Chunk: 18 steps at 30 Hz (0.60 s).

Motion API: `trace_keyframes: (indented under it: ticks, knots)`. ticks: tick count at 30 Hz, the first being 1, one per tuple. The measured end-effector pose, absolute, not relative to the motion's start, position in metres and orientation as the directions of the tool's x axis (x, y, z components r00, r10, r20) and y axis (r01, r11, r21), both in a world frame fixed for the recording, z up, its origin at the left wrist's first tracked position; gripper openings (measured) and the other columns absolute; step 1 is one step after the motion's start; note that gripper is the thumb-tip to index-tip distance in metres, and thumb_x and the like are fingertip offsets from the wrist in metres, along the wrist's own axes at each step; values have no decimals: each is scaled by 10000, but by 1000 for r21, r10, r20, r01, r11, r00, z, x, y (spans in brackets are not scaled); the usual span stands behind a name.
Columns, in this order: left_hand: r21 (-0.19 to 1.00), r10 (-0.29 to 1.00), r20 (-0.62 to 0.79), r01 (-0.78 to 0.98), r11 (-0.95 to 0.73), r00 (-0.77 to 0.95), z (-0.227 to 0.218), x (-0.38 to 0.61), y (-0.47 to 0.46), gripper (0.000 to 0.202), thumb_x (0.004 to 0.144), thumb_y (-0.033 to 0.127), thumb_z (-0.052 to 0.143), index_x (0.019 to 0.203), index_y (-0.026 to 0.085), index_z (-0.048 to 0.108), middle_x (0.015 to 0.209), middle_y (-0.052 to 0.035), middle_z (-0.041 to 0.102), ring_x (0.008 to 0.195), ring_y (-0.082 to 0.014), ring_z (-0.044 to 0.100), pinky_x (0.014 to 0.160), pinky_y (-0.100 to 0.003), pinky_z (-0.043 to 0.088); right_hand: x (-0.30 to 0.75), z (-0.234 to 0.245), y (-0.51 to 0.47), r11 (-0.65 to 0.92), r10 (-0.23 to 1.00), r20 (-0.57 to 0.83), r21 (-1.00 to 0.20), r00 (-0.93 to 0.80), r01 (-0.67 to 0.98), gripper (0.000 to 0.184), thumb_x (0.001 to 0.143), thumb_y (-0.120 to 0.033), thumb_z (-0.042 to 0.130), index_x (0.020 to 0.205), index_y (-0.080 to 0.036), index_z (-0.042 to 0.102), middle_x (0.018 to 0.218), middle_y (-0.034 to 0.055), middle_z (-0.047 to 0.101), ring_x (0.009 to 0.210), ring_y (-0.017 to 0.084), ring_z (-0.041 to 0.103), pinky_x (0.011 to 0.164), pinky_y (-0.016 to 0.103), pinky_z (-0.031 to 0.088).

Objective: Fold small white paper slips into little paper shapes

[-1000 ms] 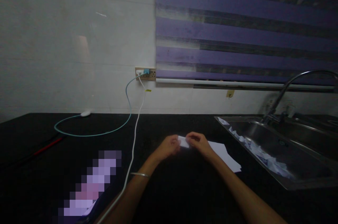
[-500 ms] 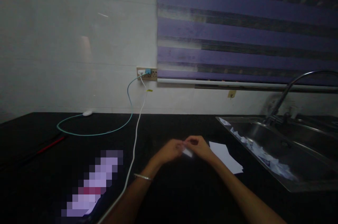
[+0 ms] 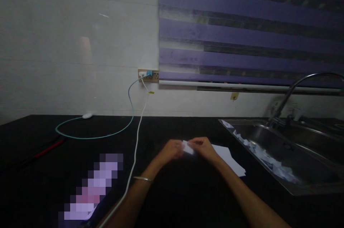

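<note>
A small piece of white paper [image 3: 188, 148] is held between my two hands above the dark counter. My left hand [image 3: 174, 149] pinches its left side, with a metal bangle [image 3: 143, 178] on that wrist. My right hand [image 3: 203, 148] pinches its right side, fingers bent. Just right of my right hand lie flat white paper sheets [image 3: 228, 160], partly covered by that hand and forearm. Along the sink's left edge sit several folded white paper pieces [image 3: 264, 156]; their exact shapes are blurred.
A steel sink [image 3: 306, 189] with a curved faucet [image 3: 290, 92] is at the right. A white cable [image 3: 136, 145] crosses the counter beside my left forearm, and a teal cable [image 3: 88, 137] loops behind. A pixelated, lit object [image 3: 91, 188] lies at the left front.
The small paper now shows more between my fingers, turned upward. My hands have shifted only slightly, and the whole view has moved a little left.
</note>
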<state>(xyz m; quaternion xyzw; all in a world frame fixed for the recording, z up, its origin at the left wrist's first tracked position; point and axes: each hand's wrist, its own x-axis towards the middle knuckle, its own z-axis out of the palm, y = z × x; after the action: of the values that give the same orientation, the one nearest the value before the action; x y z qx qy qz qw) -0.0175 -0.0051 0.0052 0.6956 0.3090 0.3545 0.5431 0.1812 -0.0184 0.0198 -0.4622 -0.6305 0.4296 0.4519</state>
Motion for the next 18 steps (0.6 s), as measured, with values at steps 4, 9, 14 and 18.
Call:
trace_keyframes:
  ticks: [4,9,14,18]
  knots:
    - [973,821,168,40,-226,545,8,-16,-7,505,812,619,583,654,141,548,541,19,515,434,-60,402,438,-195,283,183,19,-16,188,981,172,-956,-91,226,382,676,-490,786,775,-121,770,619,68,698,545,160,587,554,284,440]
    - [993,856,103,0,-119,506,7,-14,-6,522,850,648,520,739,139,563,581,7,561,454,-69,457,440,-192,295,187,20,-16,203,976,178,-953,-128,224,381,688,-495,781,774,-124,771,605,65,692,531,155,579,537,277,424]
    - [988,833,140,-27,-149,535,6,-16,-7,433,840,580,588,779,154,535,559,46,509,426,-54,395,424,-184,280,186,23,-20,212,965,161,-943,-205,256,365,687,-492,783,733,-130,769,594,56,682,523,143,556,535,271,408]
    - [983,821,169,-36,-178,545,4,-17,-7,422,845,569,587,793,155,524,587,40,515,453,-54,415,449,-177,306,181,23,-21,181,970,141,-964,-198,197,369,667,-483,798,758,-127,767,662,63,704,576,143,572,577,272,420]
